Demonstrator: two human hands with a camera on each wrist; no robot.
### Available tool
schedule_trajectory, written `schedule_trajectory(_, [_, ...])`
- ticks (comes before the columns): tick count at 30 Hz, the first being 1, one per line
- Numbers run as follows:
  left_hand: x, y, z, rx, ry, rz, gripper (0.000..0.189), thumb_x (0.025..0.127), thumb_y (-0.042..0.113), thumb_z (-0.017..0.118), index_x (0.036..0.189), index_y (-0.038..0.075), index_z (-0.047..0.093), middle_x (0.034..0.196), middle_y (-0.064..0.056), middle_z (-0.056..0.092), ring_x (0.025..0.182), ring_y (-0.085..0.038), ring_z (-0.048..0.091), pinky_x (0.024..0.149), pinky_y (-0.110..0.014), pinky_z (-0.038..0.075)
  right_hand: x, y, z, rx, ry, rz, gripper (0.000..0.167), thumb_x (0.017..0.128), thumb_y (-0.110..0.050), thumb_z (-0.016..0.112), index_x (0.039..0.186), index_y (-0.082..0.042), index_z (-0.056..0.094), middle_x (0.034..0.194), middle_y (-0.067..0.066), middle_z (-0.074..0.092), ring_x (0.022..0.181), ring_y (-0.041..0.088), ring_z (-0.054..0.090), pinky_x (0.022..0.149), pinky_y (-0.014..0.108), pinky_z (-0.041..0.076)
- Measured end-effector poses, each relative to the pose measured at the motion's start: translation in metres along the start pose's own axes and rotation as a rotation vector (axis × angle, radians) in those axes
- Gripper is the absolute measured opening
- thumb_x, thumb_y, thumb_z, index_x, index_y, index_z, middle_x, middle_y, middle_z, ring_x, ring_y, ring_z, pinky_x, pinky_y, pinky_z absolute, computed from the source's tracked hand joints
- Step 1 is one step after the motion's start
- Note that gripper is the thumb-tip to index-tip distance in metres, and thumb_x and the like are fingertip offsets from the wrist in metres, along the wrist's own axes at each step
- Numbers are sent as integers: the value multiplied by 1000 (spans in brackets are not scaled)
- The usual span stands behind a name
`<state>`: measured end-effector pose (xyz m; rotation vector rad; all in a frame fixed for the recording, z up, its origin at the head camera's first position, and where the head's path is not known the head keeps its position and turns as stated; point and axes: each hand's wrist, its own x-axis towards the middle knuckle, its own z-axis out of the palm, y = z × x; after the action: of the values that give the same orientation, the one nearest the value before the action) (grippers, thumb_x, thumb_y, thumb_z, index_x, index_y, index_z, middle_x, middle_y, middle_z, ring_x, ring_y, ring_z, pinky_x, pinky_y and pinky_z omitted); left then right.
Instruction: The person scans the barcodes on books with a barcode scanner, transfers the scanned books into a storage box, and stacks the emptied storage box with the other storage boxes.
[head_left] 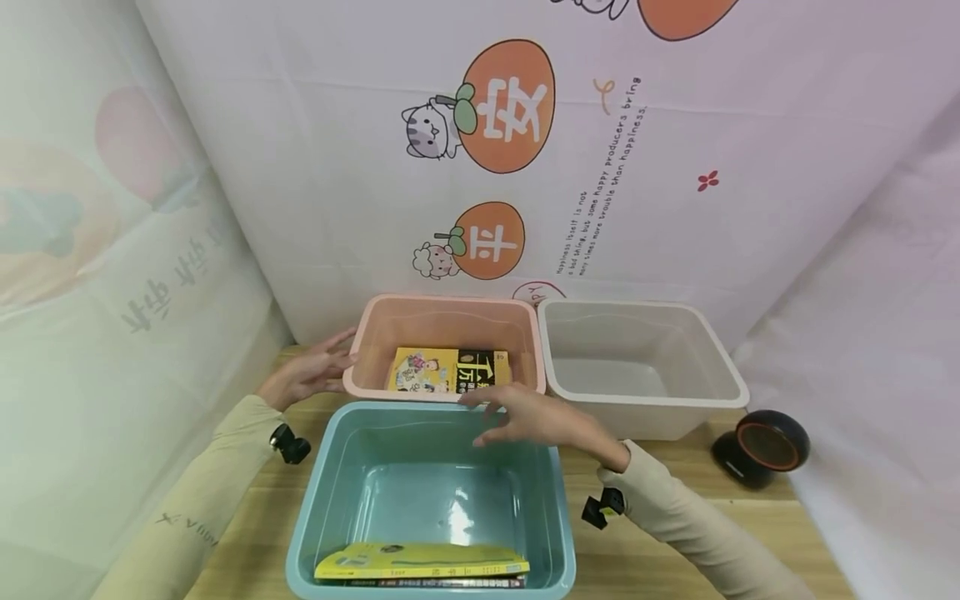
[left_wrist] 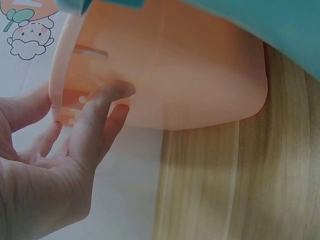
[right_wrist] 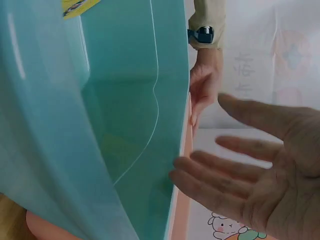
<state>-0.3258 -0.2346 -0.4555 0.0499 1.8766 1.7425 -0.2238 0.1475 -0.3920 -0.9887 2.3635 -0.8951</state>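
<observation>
My left hand (head_left: 311, 377) is at the left end of the pink bin (left_wrist: 200, 75), its spread fingers touching the rim and outer end wall. Over the back rim of the teal bin (head_left: 306, 517), near the pink bin's front edge, my right hand (head_left: 536, 414) hovers with loose, spread fingers and holds nothing. A yellow book (head_left: 420, 560) lies on other books against the near wall inside the teal bin. Within the pink bin are a yellow book (head_left: 423, 367) and a black-and-yellow book (head_left: 480, 368). The right wrist view shows my right hand (right_wrist: 250, 170) beside the teal wall.
To the right of the pink bin stands a whitish bin (head_left: 645, 400). A black round object (head_left: 765, 446) sits on the wooden table (head_left: 637, 542) at the far right. Printed white cloth (head_left: 337, 167) hangs behind and along both sides.
</observation>
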Motion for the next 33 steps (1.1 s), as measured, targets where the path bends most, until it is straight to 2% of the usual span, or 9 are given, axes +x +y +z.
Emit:
schedule_trajectory(7, [0, 0, 2, 7, 15, -4, 78, 112, 15, 48, 170, 25, -4, 171, -28, 17, 148, -43, 40, 103, -44, 54, 1, -1, 20, -100, -256, -45, 63, 95, -22, 80, 151, -8, 56, 151, 8, 59, 118, 17, 68, 95, 28, 57])
schedule_trajectory(11, [1, 1, 3, -2, 20, -10, 79, 112, 14, 48, 170, 25, -4, 170, -28, 19, 149, -44, 38, 104, -44, 53, 0, 0, 34, -135, -362, -66, 61, 94, -22, 81, 149, -13, 58, 150, 2, 61, 119, 10, 66, 100, 28, 55])
schedule_trajectory(13, [0, 1, 3, -6, 14, -9, 79, 112, 14, 48, 170, 24, -5, 171, -28, 15, 150, -45, 35, 104, -44, 53, -1, 0, 38, -144, -407, -79, 59, 94, -20, 80, 149, -13, 58, 149, 0, 61, 119, 10, 65, 100, 25, 53])
schedule_trajectory(16, [-1, 1, 1, -11, 10, -8, 79, 112, 14, 48, 170, 24, -5, 172, -28, 11, 152, -46, 32, 104, -43, 53, -3, -1, 42, -161, -451, -92, 59, 94, -19, 81, 148, -12, 59, 149, -1, 61, 119, 7, 65, 98, 21, 53])
schedule_trajectory(20, [-2, 1, 0, -6, 22, -3, 79, 112, 16, 50, 170, 25, -3, 172, -28, 14, 151, -47, 32, 103, -43, 54, -8, -4, 46, -164, -511, -103, 59, 95, -18, 80, 149, -11, 58, 149, -2, 61, 121, 7, 64, 98, 19, 52])
schedule_trajectory(25, [-2, -1, 2, -12, 22, -9, 78, 112, 16, 49, 170, 27, -3, 173, -26, 11, 152, -47, 31, 103, -43, 55, -15, -10, 50, -175, -606, -124, 58, 97, -20, 78, 150, -12, 57, 149, -2, 60, 122, 5, 62, 99, 17, 50])
schedule_trajectory(33, [1, -3, 1, -27, 21, -13, 78, 113, 16, 48, 169, 28, -4, 173, -26, 6, 153, -48, 28, 106, -46, 53, -23, -15, 49, -221, -629, -137, 55, 97, -22, 78, 148, -13, 59, 145, -6, 63, 119, 0, 61, 96, 14, 49])
